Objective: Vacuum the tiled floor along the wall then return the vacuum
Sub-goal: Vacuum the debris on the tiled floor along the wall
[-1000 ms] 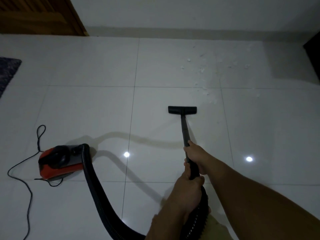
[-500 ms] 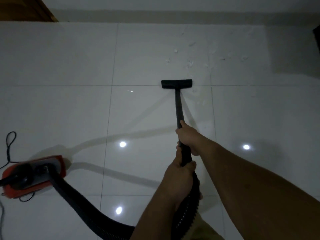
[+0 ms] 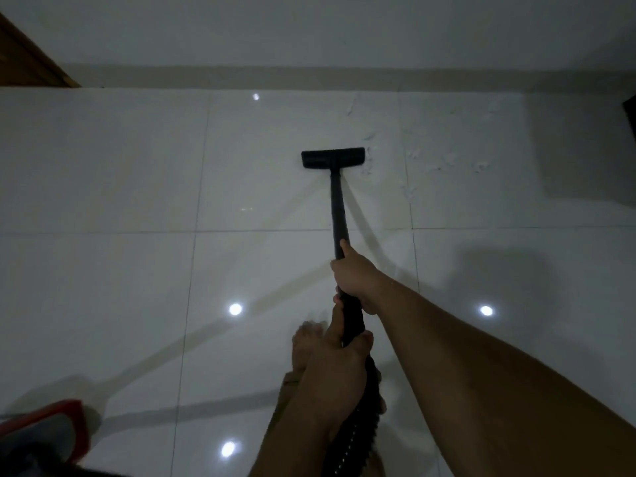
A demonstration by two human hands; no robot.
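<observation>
Since half a second ago, the black floor nozzle has travelled forward across the tile joint toward the wall, and the red vacuum body has slid down into the lower left corner of the view, where only part of it is showing. A bare foot has also come into sight beside the wand.

The person is gripping the black wand with both hands. The right hand is closing around the wand higher up, thumb lying along the tube toward the nozzle. The left hand is wrapping around the lower end, just where the ribbed hose is joining it. Both arms are reaching forward, the right one coming in from the lower right.

The nozzle is lying flat on the glossy white tiled floor, near the skirting but apart from it. White scraps of debris are lying scattered on the tiles just to the right of the nozzle and further right. A wooden door frame is showing at the upper left, and a dark object is cutting in at the right edge. Ceiling lights are reflecting as bright spots on the tiles.
</observation>
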